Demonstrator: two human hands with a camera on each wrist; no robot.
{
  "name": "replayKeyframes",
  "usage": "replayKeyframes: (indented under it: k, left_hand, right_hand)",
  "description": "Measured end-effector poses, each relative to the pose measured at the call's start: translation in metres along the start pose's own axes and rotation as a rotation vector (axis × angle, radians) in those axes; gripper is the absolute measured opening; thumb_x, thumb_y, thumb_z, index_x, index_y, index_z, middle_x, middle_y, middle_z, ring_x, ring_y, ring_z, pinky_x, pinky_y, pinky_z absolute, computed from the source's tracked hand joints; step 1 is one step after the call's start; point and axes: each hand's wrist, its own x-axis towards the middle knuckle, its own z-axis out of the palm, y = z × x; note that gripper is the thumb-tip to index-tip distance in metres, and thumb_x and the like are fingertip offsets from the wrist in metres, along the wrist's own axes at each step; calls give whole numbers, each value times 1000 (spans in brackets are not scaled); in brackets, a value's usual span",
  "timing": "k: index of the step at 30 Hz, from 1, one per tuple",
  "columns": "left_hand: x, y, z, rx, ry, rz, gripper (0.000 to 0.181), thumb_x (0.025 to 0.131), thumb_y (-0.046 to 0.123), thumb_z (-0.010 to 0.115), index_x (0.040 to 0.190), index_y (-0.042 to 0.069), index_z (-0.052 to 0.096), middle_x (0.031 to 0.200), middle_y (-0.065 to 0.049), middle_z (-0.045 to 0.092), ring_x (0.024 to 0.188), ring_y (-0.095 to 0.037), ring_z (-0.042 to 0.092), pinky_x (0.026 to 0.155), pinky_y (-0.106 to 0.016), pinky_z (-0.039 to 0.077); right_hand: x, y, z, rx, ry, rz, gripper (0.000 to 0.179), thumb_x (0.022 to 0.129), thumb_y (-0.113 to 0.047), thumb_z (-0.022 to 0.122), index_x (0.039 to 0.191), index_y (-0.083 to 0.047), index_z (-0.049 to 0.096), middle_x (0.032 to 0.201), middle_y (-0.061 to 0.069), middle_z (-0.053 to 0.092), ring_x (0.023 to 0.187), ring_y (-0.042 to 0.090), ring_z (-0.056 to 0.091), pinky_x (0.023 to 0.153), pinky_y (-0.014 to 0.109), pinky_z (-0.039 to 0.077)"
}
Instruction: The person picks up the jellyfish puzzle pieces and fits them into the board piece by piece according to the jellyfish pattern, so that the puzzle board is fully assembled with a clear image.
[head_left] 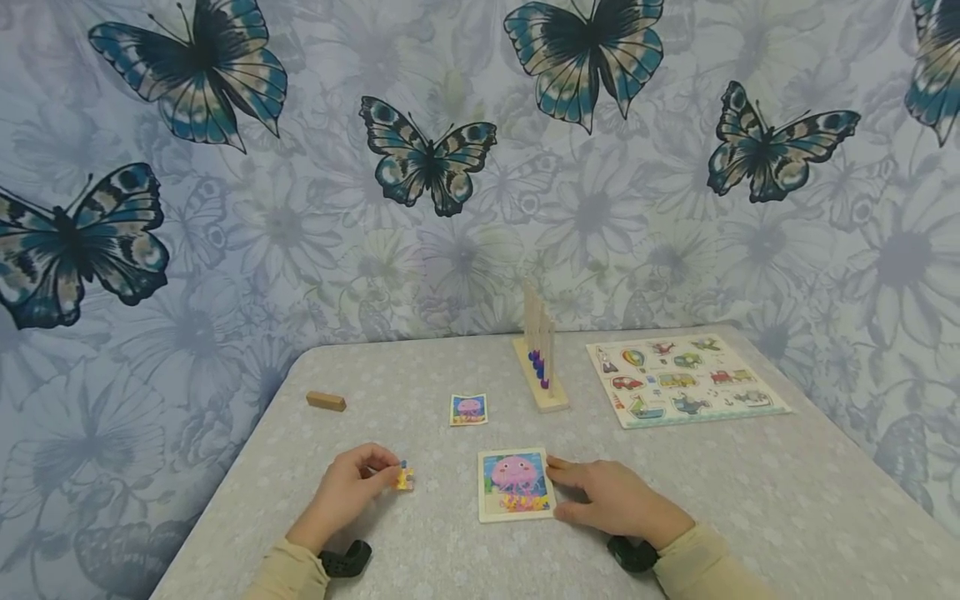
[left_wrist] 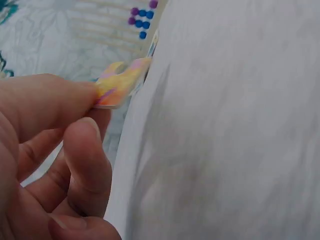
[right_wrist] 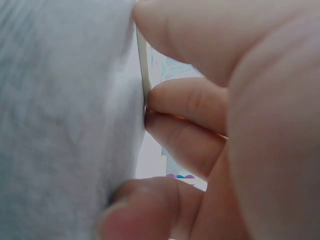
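My left hand pinches a small yellow jigsaw puzzle piece between thumb and fingertip. It is left of a square jellyfish puzzle in a pale wooden frame. A bare beige patch shows in the puzzle's lower left corner, while the pink jellyfish fills the upper part. Against the frame's right edge rest the fingertips and thumb of my right hand, with the fingers mostly straight. In the right wrist view the frame appears edge-on between the thumb and fingers.
A small card with the same jellyfish picture lies behind the puzzle. Farther back stands a wooden rack with blue and purple beads. A vehicle picture board lies at the back right, a brown wooden block at the left.
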Motion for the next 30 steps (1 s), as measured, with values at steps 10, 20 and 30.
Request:
replayKeyframes:
  k: [10, 20, 30]
  left_hand:
    - [-3, 63, 36, -21, -261, 92, 20, 101, 18, 65, 118, 9, 72, 88, -3, 69, 62, -14, 58, 55, -28, 49]
    - [0, 80, 81, 143, -338, 169, 10, 98, 21, 71, 107, 19, 72, 85, 8, 69, 62, -7, 60, 53, -27, 49]
    - [0, 76, 92, 179, -308, 208, 11, 97, 30, 73, 106, 23, 73, 83, 13, 67, 64, -3, 59, 55, -25, 48]
  right_hand:
    - [2, -1, -4, -11, 3, -8, 63, 97, -52, 66, 148, -16, 57, 156, -3, 50, 133, 25, 59, 102, 49, 52]
    - [-1, -3, -3, 2, -9, -6, 65, 97, -55, 65, 148, -15, 57, 157, -2, 49, 131, 27, 60, 100, 50, 52]
    - [0, -1, -1, -14, -3, 1, 64, 97, -54, 65, 148, -17, 57, 157, -5, 49, 131, 26, 61, 100, 49, 52]
